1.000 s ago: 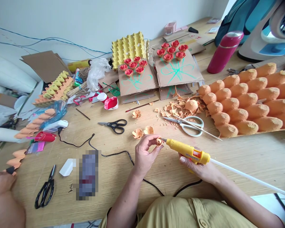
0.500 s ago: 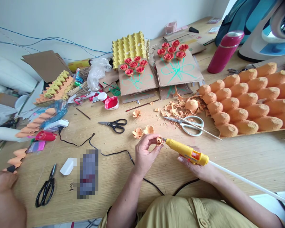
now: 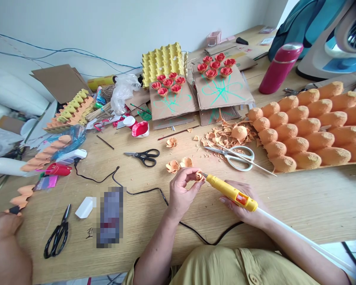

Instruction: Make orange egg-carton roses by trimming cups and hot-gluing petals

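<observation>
My left hand (image 3: 182, 192) pinches a small orange paper flower (image 3: 199, 176) just above the wooden table (image 3: 314, 198). My right hand (image 3: 245, 206) grips a yellow glue gun (image 3: 231, 192) with a long white glue stick trailing to the lower right. The gun's metal tip touches the flower. Two more orange paper flowers (image 3: 178, 164) lie on the table just beyond my left hand, and a third (image 3: 171, 142) sits farther back.
White-handled scissors (image 3: 235, 155) lie by a heap of orange scraps (image 3: 225, 134) and an orange egg tray (image 3: 311, 126). Black scissors (image 3: 144, 156), a black cable (image 3: 142, 192), red flowers on cardboard (image 3: 195, 93), a pink bottle (image 3: 280, 67). Another person's hand (image 3: 1, 225) rests at left.
The glue gun has tilted a little, its rear dropping lower, with the tip staying on the flower. The view shifted slightly.
</observation>
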Demonstrator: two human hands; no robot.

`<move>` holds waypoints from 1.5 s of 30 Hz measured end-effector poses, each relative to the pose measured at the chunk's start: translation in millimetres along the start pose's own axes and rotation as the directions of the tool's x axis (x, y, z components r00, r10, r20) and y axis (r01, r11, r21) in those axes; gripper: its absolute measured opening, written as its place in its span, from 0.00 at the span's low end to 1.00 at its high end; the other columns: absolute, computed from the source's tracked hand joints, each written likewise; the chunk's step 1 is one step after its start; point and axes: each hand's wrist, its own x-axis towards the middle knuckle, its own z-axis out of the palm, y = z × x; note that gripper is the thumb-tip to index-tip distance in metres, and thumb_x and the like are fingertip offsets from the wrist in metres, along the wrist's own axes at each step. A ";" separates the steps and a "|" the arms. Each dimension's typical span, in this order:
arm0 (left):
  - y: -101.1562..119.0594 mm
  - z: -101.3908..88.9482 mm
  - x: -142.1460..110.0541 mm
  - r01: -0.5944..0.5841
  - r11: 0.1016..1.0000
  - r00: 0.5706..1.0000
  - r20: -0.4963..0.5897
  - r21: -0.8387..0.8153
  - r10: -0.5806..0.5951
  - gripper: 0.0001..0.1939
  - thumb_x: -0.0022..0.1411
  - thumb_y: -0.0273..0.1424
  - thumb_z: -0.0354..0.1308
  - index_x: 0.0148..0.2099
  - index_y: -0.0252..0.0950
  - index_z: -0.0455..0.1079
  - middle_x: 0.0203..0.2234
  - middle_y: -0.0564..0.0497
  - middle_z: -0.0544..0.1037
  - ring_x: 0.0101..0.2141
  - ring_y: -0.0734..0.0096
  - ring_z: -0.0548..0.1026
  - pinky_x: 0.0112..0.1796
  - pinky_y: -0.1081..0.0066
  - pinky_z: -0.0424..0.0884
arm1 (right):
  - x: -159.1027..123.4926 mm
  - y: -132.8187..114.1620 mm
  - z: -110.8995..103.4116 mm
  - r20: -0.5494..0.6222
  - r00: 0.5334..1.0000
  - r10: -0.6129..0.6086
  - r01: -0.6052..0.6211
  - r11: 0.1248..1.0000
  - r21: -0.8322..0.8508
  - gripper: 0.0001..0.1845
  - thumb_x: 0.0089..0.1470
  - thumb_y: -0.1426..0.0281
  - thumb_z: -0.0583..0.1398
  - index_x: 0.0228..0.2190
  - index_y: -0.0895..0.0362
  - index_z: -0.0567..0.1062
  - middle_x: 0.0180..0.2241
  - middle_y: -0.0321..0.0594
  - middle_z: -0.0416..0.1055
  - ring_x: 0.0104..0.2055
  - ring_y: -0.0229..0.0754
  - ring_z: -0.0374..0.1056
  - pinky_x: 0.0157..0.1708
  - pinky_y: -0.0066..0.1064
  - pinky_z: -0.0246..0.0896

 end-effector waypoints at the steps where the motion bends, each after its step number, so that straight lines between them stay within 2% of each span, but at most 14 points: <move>1: 0.4 0.0 0.1 0.003 1.000 1.000 -0.002 0.000 -0.003 0.11 0.60 0.30 0.66 0.46 0.36 0.74 0.37 0.49 0.78 0.35 0.73 0.80 0.41 0.74 0.78 | -0.3 0.4 -0.5 0.005 1.000 -0.009 0.009 1.000 -0.012 0.15 0.62 0.69 0.56 0.26 0.52 0.58 0.24 0.32 0.60 0.26 0.38 0.59 0.27 0.32 0.53; 12: -2.4 -0.6 0.2 0.034 0.999 0.999 0.020 -0.003 -0.034 0.12 0.61 0.32 0.66 0.46 0.35 0.73 0.37 0.48 0.78 0.36 0.72 0.79 0.41 0.73 0.78 | -0.9 2.1 -5.4 0.037 0.999 -0.035 0.038 0.997 -0.071 0.17 0.59 0.69 0.59 0.24 0.52 0.57 0.24 0.31 0.59 0.25 0.38 0.58 0.27 0.30 0.52; 20: -4.1 -2.6 1.9 -0.057 0.997 0.998 0.007 0.055 0.057 0.11 0.61 0.30 0.65 0.46 0.37 0.73 0.38 0.48 0.74 0.35 0.73 0.74 0.37 0.73 0.75 | 2.9 -1.7 -8.3 0.001 0.998 -0.071 0.070 0.984 -0.163 0.14 0.57 0.69 0.59 0.24 0.52 0.59 0.23 0.32 0.59 0.23 0.37 0.57 0.26 0.29 0.50; 27: -4.3 -5.1 0.0 -0.047 0.998 0.999 0.018 0.036 0.047 0.12 0.61 0.30 0.65 0.47 0.38 0.72 0.37 0.50 0.72 0.36 0.72 0.71 0.41 0.72 0.73 | 4.9 -0.7 -7.7 -0.046 0.998 -0.041 0.035 0.990 -0.134 0.14 0.60 0.68 0.58 0.25 0.52 0.59 0.24 0.33 0.59 0.25 0.38 0.59 0.27 0.30 0.53; 30: -2.0 -4.0 -0.9 -0.034 0.999 0.999 0.014 -0.006 0.034 0.14 0.61 0.30 0.65 0.50 0.39 0.72 0.37 0.50 0.71 0.36 0.72 0.71 0.42 0.72 0.73 | 5.0 1.4 -5.7 -0.126 0.992 0.027 -0.036 0.997 -0.066 0.15 0.61 0.66 0.58 0.24 0.52 0.59 0.24 0.33 0.59 0.25 0.39 0.59 0.28 0.31 0.55; 33: 2.2 -0.6 -1.9 0.004 0.999 1.000 0.027 -0.035 -0.003 0.13 0.61 0.32 0.65 0.48 0.38 0.72 0.38 0.49 0.73 0.37 0.71 0.72 0.42 0.71 0.73 | 6.2 -0.7 -6.0 -0.196 0.965 0.173 -0.164 0.985 0.059 0.15 0.60 0.62 0.58 0.24 0.51 0.61 0.23 0.33 0.60 0.24 0.39 0.59 0.26 0.33 0.56; 36: 6.5 5.2 -3.9 0.059 0.997 0.997 0.060 -0.044 -0.056 0.12 0.60 0.32 0.65 0.46 0.38 0.71 0.37 0.48 0.76 0.38 0.69 0.73 0.44 0.69 0.72 | 9.3 -6.9 -8.3 -0.118 0.942 0.313 -0.281 0.932 0.229 0.15 0.61 0.59 0.57 0.26 0.52 0.64 0.22 0.32 0.59 0.24 0.38 0.57 0.24 0.31 0.56; 38: 8.2 10.0 -6.1 0.072 0.997 0.994 0.079 -0.035 -0.069 0.11 0.59 0.31 0.66 0.44 0.38 0.70 0.36 0.49 0.76 0.38 0.69 0.73 0.44 0.69 0.71 | 11.6 -10.3 -8.1 -0.053 0.932 0.358 -0.317 0.877 0.361 0.16 0.60 0.56 0.58 0.27 0.52 0.66 0.22 0.31 0.58 0.24 0.36 0.56 0.23 0.30 0.55; 41: 8.9 17.4 -10.3 0.068 0.998 0.994 0.092 -0.017 -0.067 0.12 0.57 0.31 0.67 0.42 0.38 0.69 0.35 0.50 0.75 0.36 0.70 0.72 0.41 0.70 0.71 | 13.5 -10.7 -2.8 -0.005 0.918 0.396 -0.324 0.758 0.567 0.19 0.56 0.51 0.61 0.29 0.53 0.68 0.27 0.33 0.64 0.25 0.35 0.58 0.23 0.28 0.57; 45: 10.0 24.0 -14.5 0.030 0.999 0.993 0.113 0.040 -0.034 0.12 0.57 0.29 0.67 0.42 0.38 0.69 0.34 0.51 0.74 0.35 0.70 0.71 0.39 0.71 0.70 | 12.8 -4.8 7.3 0.079 0.906 0.416 -0.331 0.579 0.745 0.19 0.52 0.54 0.67 0.30 0.54 0.67 0.34 0.36 0.70 0.27 0.35 0.62 0.26 0.28 0.62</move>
